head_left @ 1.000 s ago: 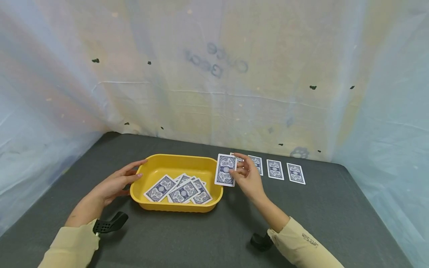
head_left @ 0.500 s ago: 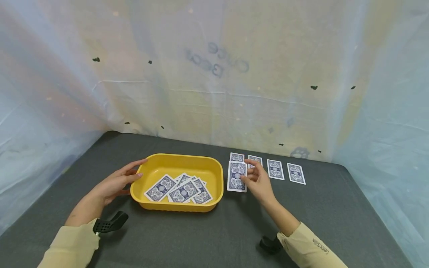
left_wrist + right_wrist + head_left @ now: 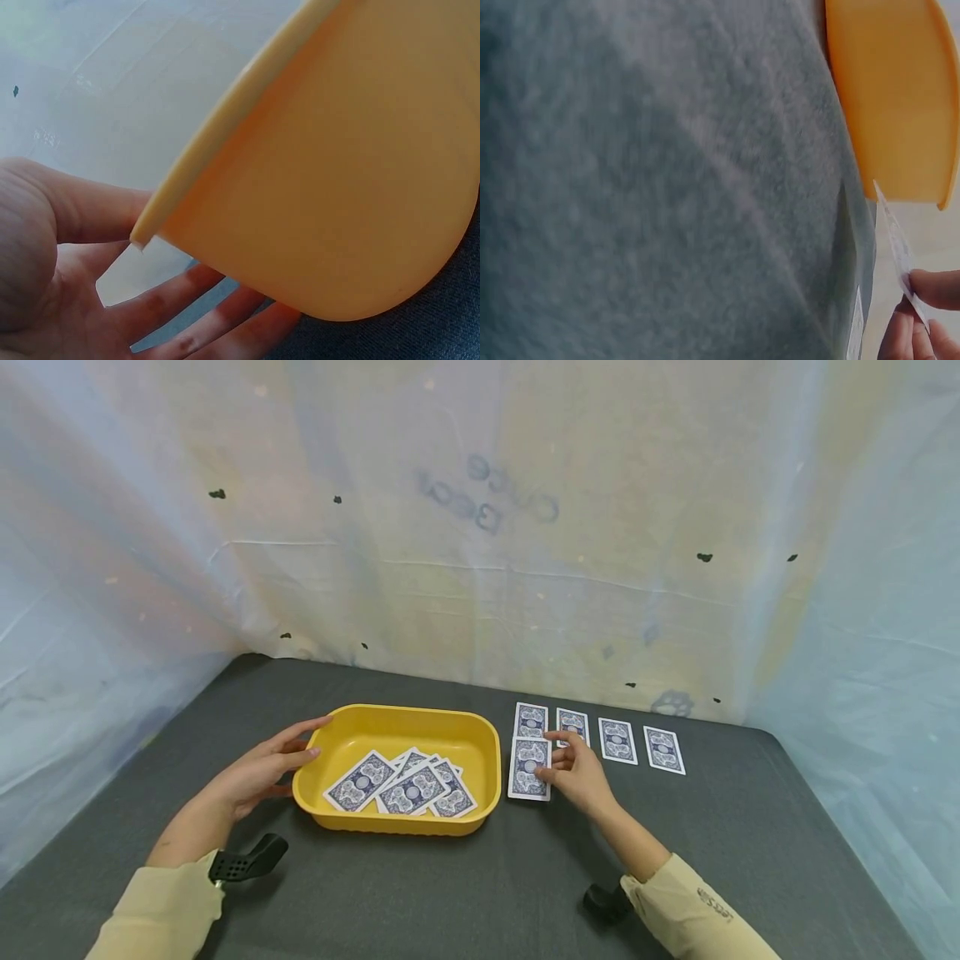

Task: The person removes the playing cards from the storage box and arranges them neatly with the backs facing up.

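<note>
Just beside the yellow tray point(image 3: 397, 824), the right hand point(image 3: 581, 778) pinched a patterned card point(image 3: 527, 781) by its edge above the dark tabletop point(image 3: 420, 902), while the left hand point(image 3: 258, 774) gripped the tray's rim. The card seemed to overlap the rear card point(image 3: 531, 718); lowering it there, I judged, could nudge that one crooked, and a loose pinch might drop it askew.

The tray point(image 3: 405, 827) is plain yellow. The held card point(image 3: 527, 770) and 4 cards point(image 3: 618, 742) in a row show dark blue scrollwork round a central disc, bordered white. The table point(image 3: 390, 902) is dark grey. Both sleeves point(image 3: 161, 906) are cream, the right dark-lettered; the curtain point(image 3: 585, 602) is milky, blotched yellow and pink.
</note>
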The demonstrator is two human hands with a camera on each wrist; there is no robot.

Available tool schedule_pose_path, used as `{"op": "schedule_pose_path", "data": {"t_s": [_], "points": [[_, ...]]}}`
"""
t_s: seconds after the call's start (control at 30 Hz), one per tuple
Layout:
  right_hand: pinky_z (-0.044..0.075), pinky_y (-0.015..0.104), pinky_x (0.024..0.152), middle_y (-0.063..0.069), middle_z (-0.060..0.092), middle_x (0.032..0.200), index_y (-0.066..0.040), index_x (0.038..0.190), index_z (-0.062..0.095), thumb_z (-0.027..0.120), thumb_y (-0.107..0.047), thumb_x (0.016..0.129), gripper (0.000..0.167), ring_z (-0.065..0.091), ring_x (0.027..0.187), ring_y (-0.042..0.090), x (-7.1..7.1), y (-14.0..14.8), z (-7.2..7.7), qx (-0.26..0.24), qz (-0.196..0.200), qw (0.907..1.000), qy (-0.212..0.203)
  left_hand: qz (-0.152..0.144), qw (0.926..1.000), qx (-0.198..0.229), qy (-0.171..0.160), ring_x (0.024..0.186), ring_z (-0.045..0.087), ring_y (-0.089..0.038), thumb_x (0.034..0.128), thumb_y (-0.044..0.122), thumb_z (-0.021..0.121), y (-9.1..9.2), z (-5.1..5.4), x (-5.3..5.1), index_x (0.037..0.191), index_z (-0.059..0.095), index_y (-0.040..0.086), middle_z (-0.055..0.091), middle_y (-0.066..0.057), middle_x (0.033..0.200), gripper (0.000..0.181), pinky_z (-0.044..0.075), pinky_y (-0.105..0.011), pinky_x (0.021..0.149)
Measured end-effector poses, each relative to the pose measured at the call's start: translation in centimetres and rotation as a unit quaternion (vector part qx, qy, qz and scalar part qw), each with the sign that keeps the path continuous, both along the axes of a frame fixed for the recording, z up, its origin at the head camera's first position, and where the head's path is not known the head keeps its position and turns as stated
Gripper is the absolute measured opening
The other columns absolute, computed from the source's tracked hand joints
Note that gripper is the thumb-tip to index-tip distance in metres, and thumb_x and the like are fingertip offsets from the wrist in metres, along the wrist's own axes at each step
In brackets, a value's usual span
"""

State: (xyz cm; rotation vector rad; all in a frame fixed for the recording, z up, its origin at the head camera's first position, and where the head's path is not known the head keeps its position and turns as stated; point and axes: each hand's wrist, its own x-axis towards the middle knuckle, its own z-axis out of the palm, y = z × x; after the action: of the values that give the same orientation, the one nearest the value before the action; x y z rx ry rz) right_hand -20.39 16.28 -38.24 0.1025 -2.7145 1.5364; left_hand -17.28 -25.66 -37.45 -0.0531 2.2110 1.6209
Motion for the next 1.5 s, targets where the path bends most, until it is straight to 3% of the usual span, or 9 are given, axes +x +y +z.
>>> {"op": "schedule_pose_path", "data": {"t_s": [0.23, 0.47, 0.73, 1.17, 1.5], "points": [[0.042, 0.024, 0.059, 0.007, 0.06, 0.077, 0.0, 0.123, 0.056, 0.075, 0.0, 0.073, 0.053, 0.051, 0.066, 0.011, -0.6, 0.2, -0.5, 0.033, 0.004, 0.9992, -0.025, 0.005, 1.0, -0.003, -0.003, 0.135, 0.029, -0.045, 0.0997, 0.032, 0.05, 0.0, -0.2, -0.1, 0.155, 0.014, 0.023, 0.01, -0.025, 0.157, 0.067, 0.036, -0.064, 0.102], [0.045, 0.026, 0.059, 0.011, 0.061, 0.083, 0.0, 0.119, 0.057, 0.078, -0.005, 0.072, 0.051, 0.057, 0.071, 0.016, -0.7, 0.1, -0.8, 0.096, 0.006, 0.9951, -0.022, 0.006, 1.0, -0.005, -0.004, 0.135, 0.029, -0.045, 0.0992, 0.034, 0.051, 0.0, -0.2, -0.1, 0.155, 0.014, 0.024, 0.01, -0.025, 0.157, 0.068, 0.036, -0.064, 0.102], [0.053, 0.036, 0.069, 0.017, 0.063, 0.097, 0.001, 0.117, 0.06, 0.08, -0.007, 0.072, 0.05, 0.064, 0.082, 0.024, -0.8, -0.2, -0.9, 0.146, 0.007, 0.9889, -0.027, 0.004, 1.0, -0.007, -0.003, 0.135, 0.029, -0.045, 0.099, 0.035, 0.051, 0.0, -0.2, -0.1, 0.155, 0.013, 0.024, 0.009, -0.025, 0.158, 0.069, 0.035, -0.065, 0.102], [0.05, 0.043, 0.076, 0.017, 0.065, 0.095, 0.004, 0.113, 0.065, 0.08, -0.01, 0.074, 0.044, 0.059, 0.085, 0.027, -0.9, -0.5, -0.6, 0.206, 0.016, 0.9783, -0.015, 0.0, 1.0, -0.006, 0.001, 0.135, 0.029, -0.045, 0.0991, 0.034, 0.051, 0.1, 0.1, 0.0, 0.155, 0.014, 0.024, 0.009, -0.024, 0.158, 0.068, 0.036, -0.064, 0.102], [0.054, 0.041, 0.074, 0.018, 0.066, 0.1, 0.002, 0.113, 0.065, 0.077, -0.012, 0.077, 0.04, 0.063, 0.086, 0.026, -1.0, -0.9, -0.3, 0.166, 0.023, 0.9859, 0.003, -0.001, 1.0, -0.005, -0.001, 0.135, 0.028, -0.045, 0.0993, 0.034, 0.051, 0.0, 0.1, 0.0, 0.155, 0.014, 0.022, 0.01, -0.025, 0.157, 0.068, 0.034, -0.065, 0.103]]}}
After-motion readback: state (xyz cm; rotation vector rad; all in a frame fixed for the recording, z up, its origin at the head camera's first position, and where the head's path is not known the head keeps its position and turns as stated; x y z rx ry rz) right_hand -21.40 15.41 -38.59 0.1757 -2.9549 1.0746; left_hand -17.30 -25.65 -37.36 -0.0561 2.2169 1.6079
